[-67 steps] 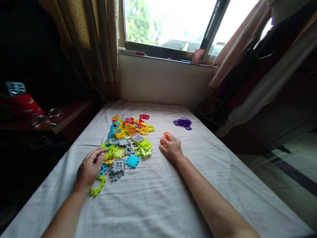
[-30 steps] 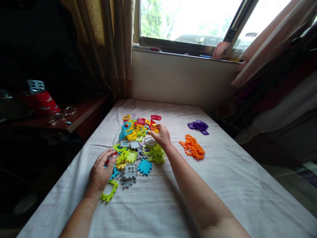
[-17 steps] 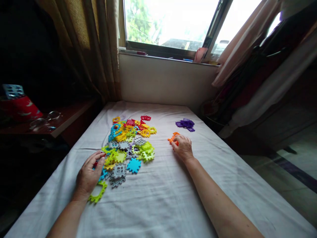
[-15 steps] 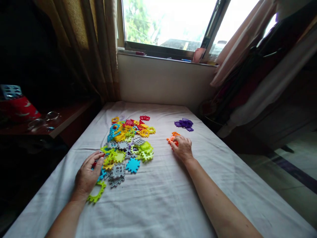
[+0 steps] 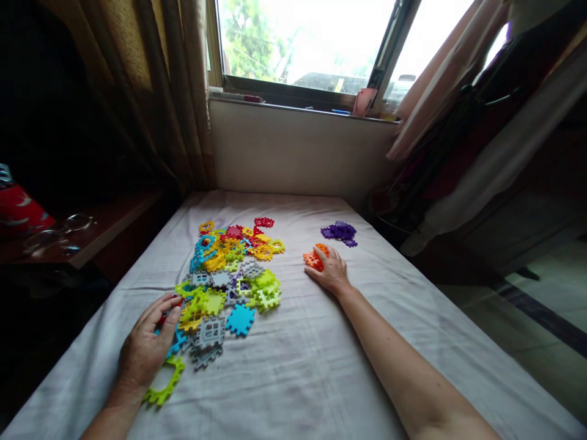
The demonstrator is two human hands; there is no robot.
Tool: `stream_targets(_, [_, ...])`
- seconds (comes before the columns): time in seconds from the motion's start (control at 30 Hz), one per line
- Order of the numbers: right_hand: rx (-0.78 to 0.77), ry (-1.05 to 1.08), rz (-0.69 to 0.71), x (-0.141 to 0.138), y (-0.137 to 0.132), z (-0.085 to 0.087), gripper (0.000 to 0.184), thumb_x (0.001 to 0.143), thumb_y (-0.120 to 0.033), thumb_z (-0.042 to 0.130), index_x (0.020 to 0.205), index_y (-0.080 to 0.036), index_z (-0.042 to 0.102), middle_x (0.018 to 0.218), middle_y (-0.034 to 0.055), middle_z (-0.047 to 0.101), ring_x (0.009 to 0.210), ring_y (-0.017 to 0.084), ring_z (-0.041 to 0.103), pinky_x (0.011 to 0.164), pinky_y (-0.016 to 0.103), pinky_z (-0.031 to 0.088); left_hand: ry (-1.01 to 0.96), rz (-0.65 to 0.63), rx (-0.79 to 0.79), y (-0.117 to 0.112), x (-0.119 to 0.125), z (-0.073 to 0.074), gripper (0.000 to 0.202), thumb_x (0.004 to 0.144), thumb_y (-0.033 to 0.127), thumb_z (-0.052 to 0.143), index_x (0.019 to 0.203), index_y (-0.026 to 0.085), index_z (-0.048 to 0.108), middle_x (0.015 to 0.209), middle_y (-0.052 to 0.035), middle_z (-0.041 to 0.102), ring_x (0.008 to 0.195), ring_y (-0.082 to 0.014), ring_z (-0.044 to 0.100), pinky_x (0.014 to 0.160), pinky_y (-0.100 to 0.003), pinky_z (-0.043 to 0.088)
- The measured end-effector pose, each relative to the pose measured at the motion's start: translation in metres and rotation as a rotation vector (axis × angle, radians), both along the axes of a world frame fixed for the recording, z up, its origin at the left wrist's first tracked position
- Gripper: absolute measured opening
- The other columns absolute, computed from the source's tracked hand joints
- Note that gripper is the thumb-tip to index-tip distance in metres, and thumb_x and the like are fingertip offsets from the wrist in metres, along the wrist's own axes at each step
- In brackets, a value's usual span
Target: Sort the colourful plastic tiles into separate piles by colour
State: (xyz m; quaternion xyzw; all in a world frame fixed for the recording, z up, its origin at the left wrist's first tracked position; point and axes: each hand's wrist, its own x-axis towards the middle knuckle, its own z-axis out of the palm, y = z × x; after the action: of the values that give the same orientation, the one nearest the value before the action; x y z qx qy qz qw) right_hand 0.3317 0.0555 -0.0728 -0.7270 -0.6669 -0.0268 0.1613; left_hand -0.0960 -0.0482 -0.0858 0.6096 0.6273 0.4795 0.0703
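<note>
A heap of mixed coloured plastic interlocking tiles (image 5: 229, 269) lies on a white sheet (image 5: 298, 366). My left hand (image 5: 144, 348) rests flat at the heap's near left edge, fingers spread over a red piece, with a lime green frame piece (image 5: 162, 385) under its heel. My right hand (image 5: 331, 272) lies over a small pile of orange tiles (image 5: 314, 258) to the right of the heap, fingers curled on them. A separate pile of purple tiles (image 5: 339, 232) sits farther back right.
A window sill (image 5: 298, 107) with a pink object (image 5: 364, 101) runs along the back wall. Curtains hang at left and right. A dark wooden side table (image 5: 92, 232) with glasses and a red item stands to the left. The floor drops away on the right.
My right hand went to the far side of the mixed heap a second ago, then returned to the orange pile and now covers it. The left hand has stayed at the heap's edge.
</note>
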Motion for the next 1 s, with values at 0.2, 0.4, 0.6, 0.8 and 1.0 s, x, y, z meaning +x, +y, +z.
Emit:
stream_targets(0.2, [0.052, 0.020, 0.036, -0.022, 0.066, -0.002, 0.053, 0.084, -0.052, 0.064, 0.132, -0.031, 0.061, 0.149, 0.0115, 0.046, 0.136, 0.031, 0.038, 0.105, 0.048, 0.038, -0.010, 0.002, -0.023, -0.004, -0.001, -0.002, 0.039, 0.087, 0.058, 0.053, 0.099, 0.026, 0.072, 0.124, -0.0055, 0.069, 0.119, -0.0255, 0.063, 0.110, -0.042, 0.047])
stream_targets(0.4, [0.076, 0.025, 0.028, -0.034, 0.119, -0.003, 0.049, 0.086, -0.053, 0.061, 0.129, -0.029, 0.063, 0.146, 0.0130, 0.048, 0.131, 0.032, 0.042, 0.101, 0.047, 0.040, 0.008, 0.027, -0.066, -0.012, 0.000, 0.002, 0.038, 0.088, 0.056, 0.053, 0.104, 0.027, 0.072, 0.128, -0.0048, 0.067, 0.124, -0.0259, 0.060, 0.112, -0.043, 0.045])
stream_targets(0.6, [0.101, 0.024, 0.021, -0.036, 0.157, -0.006, 0.046, 0.089, -0.052, 0.055, 0.127, -0.027, 0.064, 0.141, 0.0140, 0.052, 0.127, 0.033, 0.043, 0.099, 0.048, 0.038, 0.042, 0.058, -0.114, -0.019, 0.001, 0.008, 0.037, 0.088, 0.056, 0.053, 0.104, 0.028, 0.073, 0.135, -0.0040, 0.063, 0.126, -0.0266, 0.059, 0.110, -0.043, 0.048])
stream_targets(0.8, [0.193, -0.015, 0.044, -0.038, 0.154, -0.007, 0.059, 0.087, -0.055, 0.055, 0.137, -0.024, 0.055, 0.151, 0.0168, 0.042, 0.138, 0.038, 0.032, 0.108, 0.063, 0.021, 0.027, 0.054, -0.121, -0.021, 0.003, 0.013, 0.034, 0.088, 0.053, 0.054, 0.105, 0.030, 0.072, 0.132, -0.0026, 0.065, 0.123, -0.0258, 0.061, 0.106, -0.041, 0.052])
stream_targets(1.0, [0.212, -0.001, 0.246, -0.076, 0.163, 0.010, 0.058, 0.087, -0.046, 0.058, 0.140, -0.022, 0.054, 0.154, 0.0166, 0.040, 0.142, 0.035, 0.033, 0.113, 0.054, 0.025, -0.006, 0.048, -0.127, -0.020, 0.004, 0.012, 0.033, 0.087, 0.052, 0.055, 0.103, 0.029, 0.073, 0.129, -0.0032, 0.067, 0.120, -0.0256, 0.063, 0.104, -0.040, 0.054])
